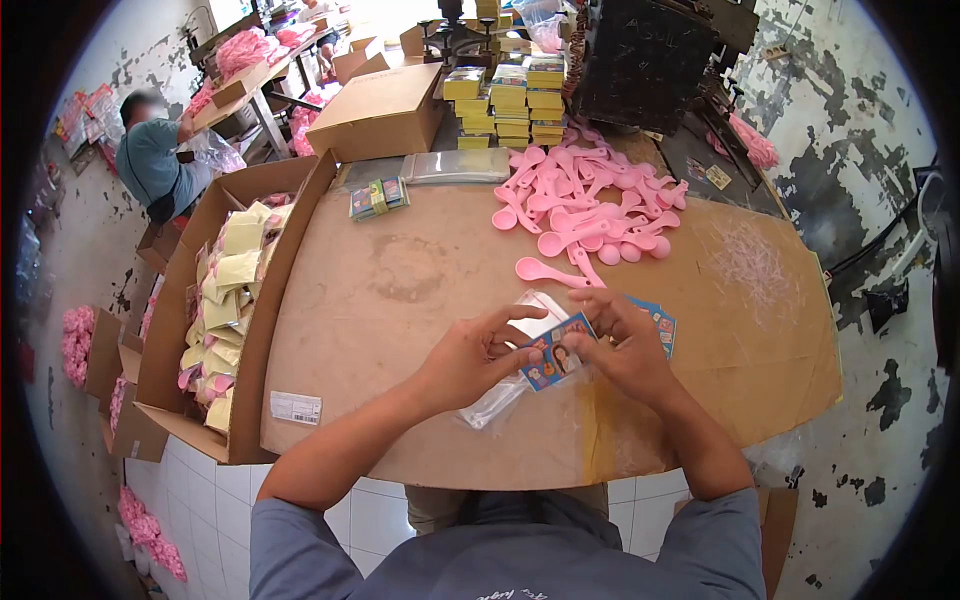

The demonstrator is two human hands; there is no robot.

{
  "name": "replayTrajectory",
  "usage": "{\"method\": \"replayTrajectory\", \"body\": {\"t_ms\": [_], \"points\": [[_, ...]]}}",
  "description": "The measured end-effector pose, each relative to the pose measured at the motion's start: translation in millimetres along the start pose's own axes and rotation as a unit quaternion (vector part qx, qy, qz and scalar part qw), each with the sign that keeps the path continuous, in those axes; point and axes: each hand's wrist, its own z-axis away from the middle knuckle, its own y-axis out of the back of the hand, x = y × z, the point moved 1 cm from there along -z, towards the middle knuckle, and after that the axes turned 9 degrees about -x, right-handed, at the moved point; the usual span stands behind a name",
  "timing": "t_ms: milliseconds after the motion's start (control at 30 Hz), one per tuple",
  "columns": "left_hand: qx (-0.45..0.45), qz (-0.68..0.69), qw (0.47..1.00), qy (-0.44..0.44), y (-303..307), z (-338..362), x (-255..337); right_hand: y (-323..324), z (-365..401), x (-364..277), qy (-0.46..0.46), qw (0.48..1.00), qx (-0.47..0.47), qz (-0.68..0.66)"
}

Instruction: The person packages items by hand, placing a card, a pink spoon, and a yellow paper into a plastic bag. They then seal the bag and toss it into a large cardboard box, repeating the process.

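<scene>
A small blue printed card is pinched between my two hands over the cardboard-covered table. My left hand holds its left edge, and my right hand grips its upper right side. Clear plastic bags lie beneath my hands. More blue cards lie partly hidden behind my right hand. Just beyond my hands, a pink spoon lies at the near edge of a heap of pink spoons.
Left of the table, an open carton holds packed yellowish packets. Toward the back are a banded card bundle, a stack of clear sleeves, a closed box and stacked yellow-edged cards. A co-worker sits back left.
</scene>
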Motion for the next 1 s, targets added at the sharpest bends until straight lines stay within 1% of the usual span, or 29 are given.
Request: {"method": "replayTrajectory", "body": {"t_ms": [33,100,133,200,233,300,333,367,433,467,567,667,767,833,867,967,1000], "points": [[0.014,0.028,0.999,-0.009,0,0,0,0,-1,-2,-0.017,1.000,0.023,-0.010],[0.044,0.085,0.995,-0.028,1,-1,0,4,0,8,-0.007,1.000,0.002,-0.018],[0.043,0.085,0.995,-0.031,2,0,0,6,-1,10,-0.001,1.000,-0.008,-0.022],[0.038,0.084,0.995,-0.035,4,1,-2,1,0,-2,0.034,0.994,-0.066,0.082],[0.040,0.056,0.997,-0.022,3,1,0,0,-1,-8,0.052,0.985,-0.094,0.134],[0.044,0.001,0.999,0.006,2,2,3,3,-8,-9,0.042,0.982,-0.130,0.128],[0.052,0.012,0.999,-0.001,3,1,2,6,-14,-8,0.037,0.980,-0.148,0.124],[0.060,0.022,0.998,-0.007,5,0,-1,12,-22,-6,0.047,0.974,-0.113,0.191],[0.069,0.053,0.996,-0.013,9,-2,-6,27,-38,6,0.063,0.944,-0.041,0.320],[0.071,0.074,0.995,-0.015,12,-3,-8,29,-43,11,0.084,0.902,-0.021,0.424],[0.071,0.105,0.992,-0.019,16,-4,-5,30,-57,38,0.151,0.813,-0.007,0.563],[0.074,0.117,0.990,-0.035,18,-4,-7,26,-63,35,0.120,0.836,0.011,0.535],[0.097,0.119,0.987,-0.045,18,-2,-3,31,-57,20,0.078,0.899,-0.016,0.431],[0.112,0.106,0.987,-0.040,19,-1,-1,31,-45,-10,0.025,0.961,-0.008,0.275],[0.117,0.095,0.988,-0.034,20,-1,-2,32,-41,-18,-0.003,0.981,-0.004,0.194],[0.118,0.075,0.990,-0.018,19,0,-1,45,-32,-11,0.018,0.993,-0.002,0.116],[0.116,0.070,0.991,-0.013,19,0,0,45,-30,-12,0.011,0.993,-0.016,0.116]]}}
